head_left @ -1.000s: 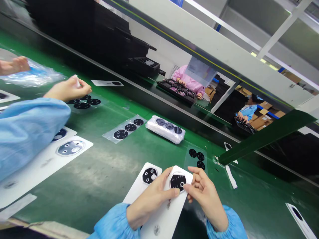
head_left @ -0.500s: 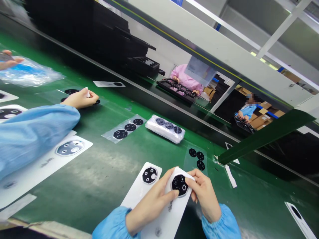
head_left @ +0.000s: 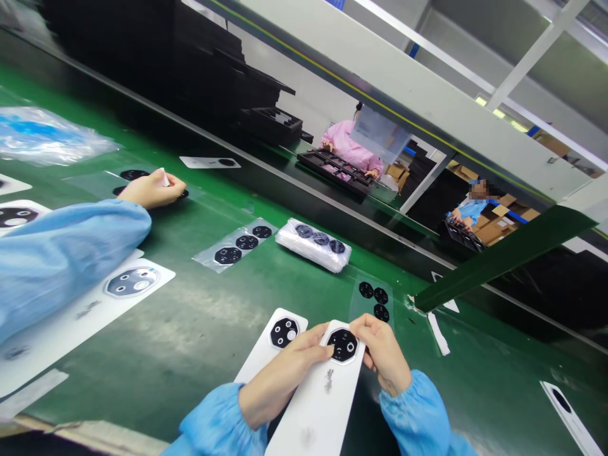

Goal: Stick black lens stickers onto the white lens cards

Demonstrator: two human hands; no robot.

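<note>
My left hand (head_left: 280, 377) and my right hand (head_left: 382, 351) hold a white phone back cover (head_left: 320, 405) over the green belt, one on each side. My left thumb rests at the left edge of its black octagonal camera piece (head_left: 342, 345). The curled fingers of my right hand pinch the cover's top right corner beside that piece. A second white back cover (head_left: 273, 345) with the same black piece lies flat just left of the held one. A clear strip (head_left: 373, 302) carrying three black round stickers lies on the belt just beyond my right hand.
A co-worker's blue sleeve (head_left: 61, 253) and hand (head_left: 152, 189) reach in from the left over another sticker strip. More covers (head_left: 95, 310), a sticker strip (head_left: 236, 246), a white wrapped bundle (head_left: 314, 246) and a plastic bag (head_left: 47, 136) lie on the green belt (head_left: 190, 329). Black trays (head_left: 266, 117) are stacked behind.
I have pulled the held cover nearer and turned it more upright. My right fingers shifted from the camera piece's lower right to the top right corner. The co-worker's hand dropped onto the belt.
</note>
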